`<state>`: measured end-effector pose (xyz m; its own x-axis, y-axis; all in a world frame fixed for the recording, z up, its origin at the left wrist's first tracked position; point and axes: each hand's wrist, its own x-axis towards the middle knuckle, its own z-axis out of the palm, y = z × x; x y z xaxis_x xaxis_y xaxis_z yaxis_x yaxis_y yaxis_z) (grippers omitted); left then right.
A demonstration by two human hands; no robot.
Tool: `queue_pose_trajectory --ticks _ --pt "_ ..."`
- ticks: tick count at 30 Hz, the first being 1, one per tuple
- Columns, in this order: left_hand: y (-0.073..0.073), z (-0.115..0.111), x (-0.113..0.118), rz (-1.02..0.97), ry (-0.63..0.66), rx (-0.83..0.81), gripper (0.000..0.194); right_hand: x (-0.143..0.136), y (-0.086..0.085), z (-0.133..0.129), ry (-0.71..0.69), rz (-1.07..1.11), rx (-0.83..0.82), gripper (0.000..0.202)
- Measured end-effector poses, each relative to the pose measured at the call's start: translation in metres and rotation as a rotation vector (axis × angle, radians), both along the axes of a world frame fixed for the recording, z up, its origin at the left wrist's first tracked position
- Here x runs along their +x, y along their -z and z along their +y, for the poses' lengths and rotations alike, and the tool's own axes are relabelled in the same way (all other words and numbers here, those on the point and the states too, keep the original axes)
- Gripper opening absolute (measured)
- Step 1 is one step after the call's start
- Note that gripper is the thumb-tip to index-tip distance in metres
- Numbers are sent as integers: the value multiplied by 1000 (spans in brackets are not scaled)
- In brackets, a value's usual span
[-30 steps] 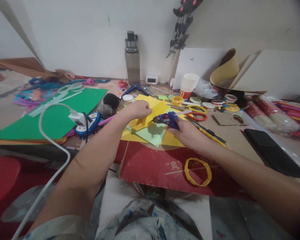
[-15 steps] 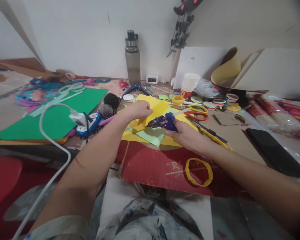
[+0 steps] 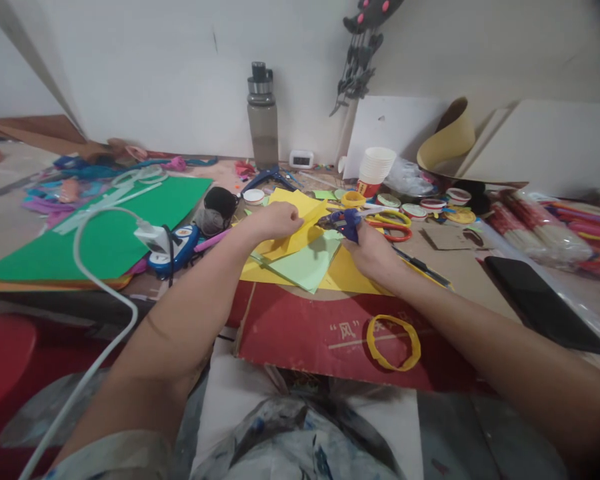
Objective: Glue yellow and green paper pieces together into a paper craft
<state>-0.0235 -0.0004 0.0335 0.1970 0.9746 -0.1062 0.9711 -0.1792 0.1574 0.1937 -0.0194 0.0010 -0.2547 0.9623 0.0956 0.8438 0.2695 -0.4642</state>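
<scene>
My left hand (image 3: 275,220) pinches a folded piece of yellow paper (image 3: 300,230) and keeps it lifted off the table. My right hand (image 3: 373,253) grips a small blue glue gun (image 3: 343,222), whose nozzle points left at the upper right edge of that yellow piece. Under both lie a pale green sheet (image 3: 307,263) and a larger yellow sheet (image 3: 347,277), resting on a red cardboard piece (image 3: 325,333).
A second blue glue gun (image 3: 173,243) with white plug and cable (image 3: 87,273) lies left on green card (image 3: 105,227). Red and yellow scissors (image 3: 393,227), paper cups (image 3: 377,167), tape rolls, a water bottle (image 3: 261,120), a black phone (image 3: 535,300) and a yellow ring (image 3: 393,342) surround the work spot.
My right hand has carried the glue gun up and away from me, from the green sheet to the top edge of the yellow piece. My left hand has hardly moved.
</scene>
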Motion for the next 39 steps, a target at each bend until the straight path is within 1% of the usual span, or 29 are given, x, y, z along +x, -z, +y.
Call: queue_pose_trajectory --ticks 2,4,6,8,10,12,15,17,19,22,26,28,32,34,39 --pt "-1 0 0 4 1 1 36 -5 0 -5 -43 31 -25 35" --pt "-1 0 0 11 1 0 34 -8 0 -14 -120 49 -61 33" --pt "-2 -1 0 8 3 -4 33 -7 0 -23 -186 35 -86 30" --pt "-2 -1 -1 1 0 -6 33 -1 0 -25 -204 16 -76 27" --pt "-2 -1 -1 -5 3 -6 34 6 -1 -19 -171 7 -46 29" --pt "-2 -1 -1 -3 6 -6 36 10 -3 -8 -95 -15 -27 31" --pt "-1 0 -1 8 -3 -13 38 7 -3 6 -3 -48 -14 33" --pt "-1 1 -1 15 -6 -17 38 0 -2 8 -13 -28 0 35" --pt "-1 2 -1 20 1 -12 38 -7 -1 6 -55 -10 -5 36" --pt "-1 2 -2 10 -2 -10 38 -10 0 5 -87 -25 -24 34" --pt "-2 0 -1 -20 -33 -11 39 -4 0 14 -10 -31 24 35" --pt "-2 0 0 -23 -33 -8 37 -2 1 16 4 -28 35 34" --pt "-2 1 -1 -8 -9 1 36 -4 0 4 -102 -13 -8 33" --pt "-1 1 -1 -6 -4 -2 36 -3 -2 -1 -126 -22 -25 33" --pt "-1 2 -1 -4 -5 -8 37 15 -9 1 -12 -91 -28 33"
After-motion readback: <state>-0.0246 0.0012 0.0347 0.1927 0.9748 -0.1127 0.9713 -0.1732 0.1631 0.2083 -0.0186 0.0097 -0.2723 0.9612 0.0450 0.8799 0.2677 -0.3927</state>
